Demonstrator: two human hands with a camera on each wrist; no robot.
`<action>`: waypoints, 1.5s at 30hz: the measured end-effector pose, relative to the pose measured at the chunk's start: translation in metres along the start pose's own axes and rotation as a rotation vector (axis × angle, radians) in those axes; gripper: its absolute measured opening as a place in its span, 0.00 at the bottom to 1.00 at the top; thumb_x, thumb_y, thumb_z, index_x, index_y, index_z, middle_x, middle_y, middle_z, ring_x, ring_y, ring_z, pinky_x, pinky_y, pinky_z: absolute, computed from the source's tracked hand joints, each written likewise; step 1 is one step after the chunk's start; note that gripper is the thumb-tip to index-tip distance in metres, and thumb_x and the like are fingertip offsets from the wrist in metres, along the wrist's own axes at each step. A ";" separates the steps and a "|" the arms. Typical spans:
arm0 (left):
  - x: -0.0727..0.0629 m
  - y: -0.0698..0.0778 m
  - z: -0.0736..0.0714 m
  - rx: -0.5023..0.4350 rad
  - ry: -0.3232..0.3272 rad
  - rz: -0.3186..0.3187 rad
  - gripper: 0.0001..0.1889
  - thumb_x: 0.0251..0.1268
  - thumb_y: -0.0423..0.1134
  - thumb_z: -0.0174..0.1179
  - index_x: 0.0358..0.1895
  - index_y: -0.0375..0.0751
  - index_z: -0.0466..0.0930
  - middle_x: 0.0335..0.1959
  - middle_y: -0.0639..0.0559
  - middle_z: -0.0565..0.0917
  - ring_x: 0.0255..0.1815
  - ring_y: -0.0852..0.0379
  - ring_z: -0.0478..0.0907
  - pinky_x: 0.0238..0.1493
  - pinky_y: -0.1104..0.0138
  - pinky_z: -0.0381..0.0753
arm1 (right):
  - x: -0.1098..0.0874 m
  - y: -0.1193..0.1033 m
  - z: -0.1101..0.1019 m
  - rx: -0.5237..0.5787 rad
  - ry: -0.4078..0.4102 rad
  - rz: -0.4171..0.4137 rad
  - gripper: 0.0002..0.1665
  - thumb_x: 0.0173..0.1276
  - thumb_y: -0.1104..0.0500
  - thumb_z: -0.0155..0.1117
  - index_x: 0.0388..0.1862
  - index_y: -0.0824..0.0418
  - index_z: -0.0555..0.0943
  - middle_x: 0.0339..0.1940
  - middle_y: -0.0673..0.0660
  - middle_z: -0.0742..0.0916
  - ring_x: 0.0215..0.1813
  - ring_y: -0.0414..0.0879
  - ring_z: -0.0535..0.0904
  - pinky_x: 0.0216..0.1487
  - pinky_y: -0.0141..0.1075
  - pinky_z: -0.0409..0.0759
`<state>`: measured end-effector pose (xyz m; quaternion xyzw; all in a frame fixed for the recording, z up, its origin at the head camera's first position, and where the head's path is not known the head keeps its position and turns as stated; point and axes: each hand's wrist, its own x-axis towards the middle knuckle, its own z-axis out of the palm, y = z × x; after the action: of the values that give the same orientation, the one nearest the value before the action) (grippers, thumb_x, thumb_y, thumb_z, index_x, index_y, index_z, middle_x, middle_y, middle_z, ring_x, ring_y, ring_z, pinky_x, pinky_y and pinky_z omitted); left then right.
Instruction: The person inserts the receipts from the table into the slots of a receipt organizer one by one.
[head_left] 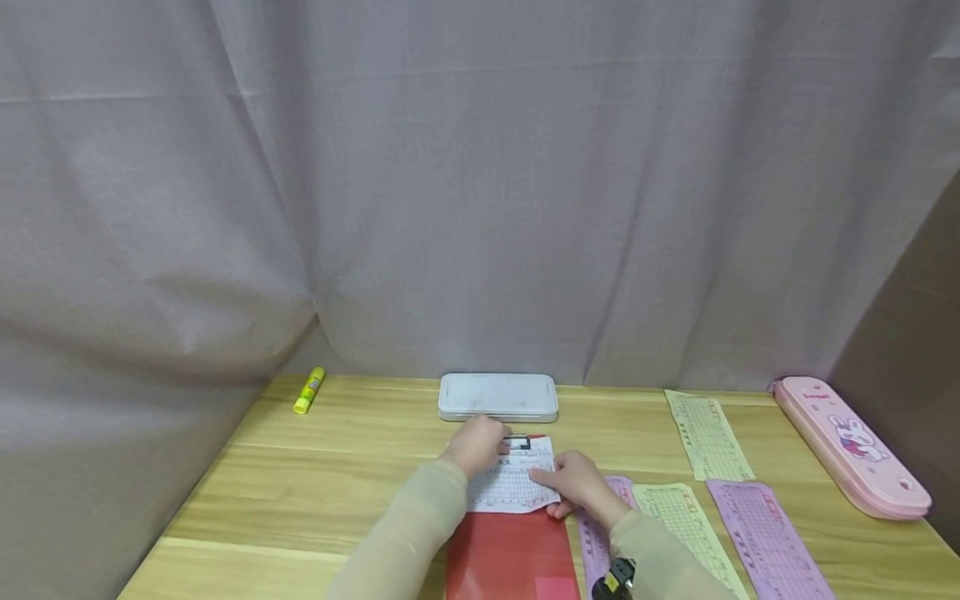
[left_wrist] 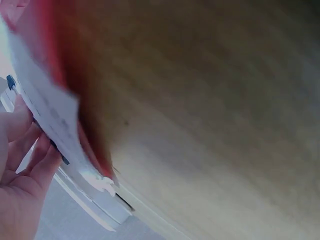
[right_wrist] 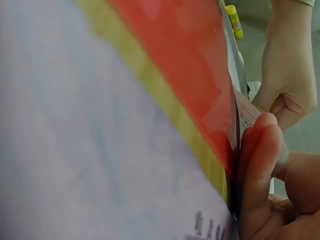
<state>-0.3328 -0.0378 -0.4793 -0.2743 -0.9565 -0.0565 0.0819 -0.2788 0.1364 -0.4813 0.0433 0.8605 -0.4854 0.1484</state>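
Observation:
A red clipboard (head_left: 510, 550) lies at the front middle of the table, with a white printed sheet (head_left: 501, 493) over its upper part. My left hand (head_left: 475, 447) grips the dark metal clip (head_left: 525, 442) at the board's top; its thumb and fingers show on the clip in the left wrist view. Pinched by my right hand (head_left: 576, 483) is the sheet's right edge, thumb on top and fingers beneath. How far the sheet sits under the clip is hidden by the left hand. A pink patch (head_left: 557, 588) shows on the board's lower right.
Behind the board stands a white case (head_left: 498, 393). A yellow glue stick (head_left: 309, 390) lies far left. Purple (head_left: 768, 533) and yellow-green printed sheets (head_left: 708, 433) spread on the right, some beside the right forearm. A pink pencil case (head_left: 851, 446) lies at the right edge.

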 end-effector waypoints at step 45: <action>-0.002 0.003 -0.004 0.081 0.028 0.035 0.03 0.56 0.36 0.66 0.32 0.48 0.86 0.27 0.57 0.85 0.35 0.58 0.82 0.41 0.67 0.81 | 0.019 -0.013 -0.005 -0.356 0.002 -0.016 0.27 0.66 0.44 0.61 0.14 0.59 0.73 0.03 0.47 0.70 0.07 0.36 0.62 0.09 0.24 0.58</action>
<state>-0.3288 -0.0373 -0.4754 -0.2868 -0.9517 -0.0200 0.1074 -0.3008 0.1329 -0.4741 0.0101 0.9334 -0.3262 0.1490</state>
